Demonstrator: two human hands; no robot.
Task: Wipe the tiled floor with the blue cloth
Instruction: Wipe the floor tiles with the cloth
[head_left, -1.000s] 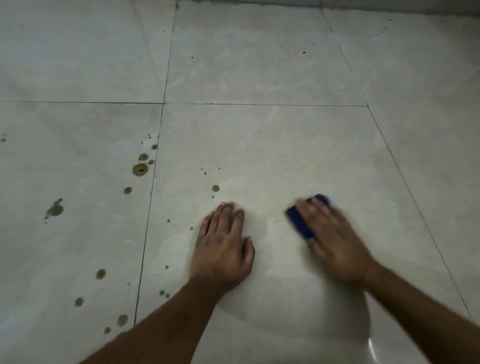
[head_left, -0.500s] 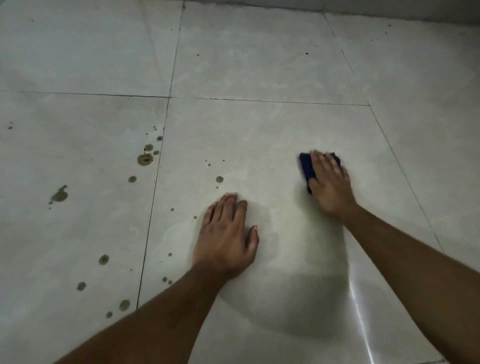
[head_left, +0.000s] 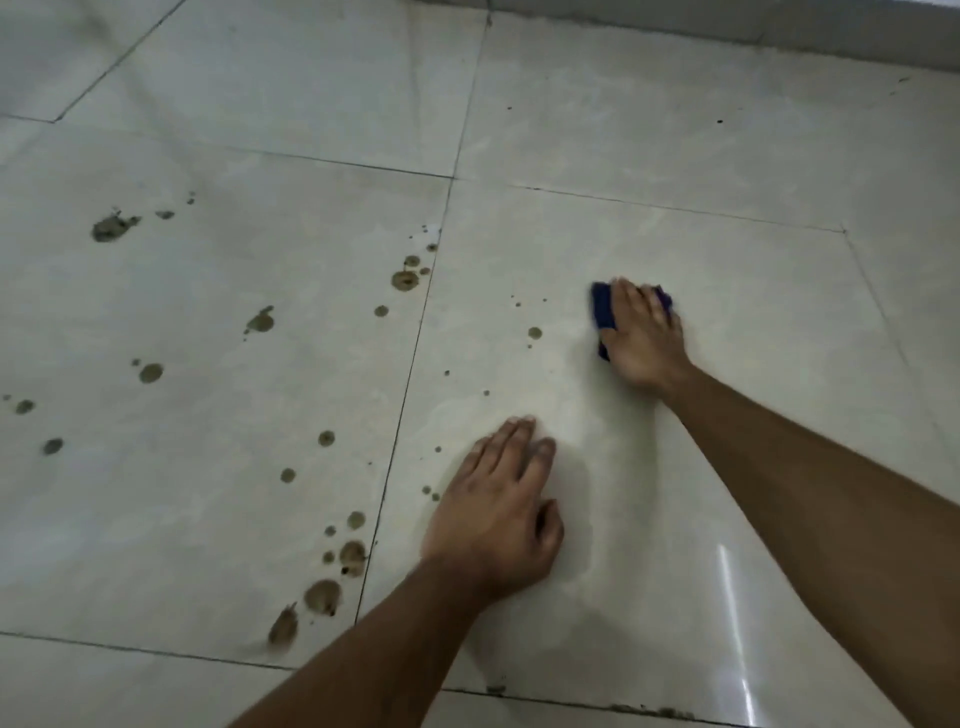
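The floor (head_left: 675, 493) is made of large pale glossy tiles with dark grout lines. My right hand (head_left: 644, 338) lies on top of a small blue cloth (head_left: 603, 310) and presses it flat on the middle tile; only the cloth's left and far edges show past my fingers. My left hand (head_left: 498, 509) rests palm down on the same tile, nearer to me, fingers apart, holding nothing. A brown spot (head_left: 534, 333) lies just left of the cloth.
Several brown muddy spots dot the left tile and the grout line, such as a big one (head_left: 404, 280) further off and a cluster (head_left: 322, 597) near my left forearm. A wall base (head_left: 779, 36) runs along the far edge.
My right hand has pushed the cloth away from me and then slightly to the left across the tile. The view has shifted left and closer. My left hand stays planted.
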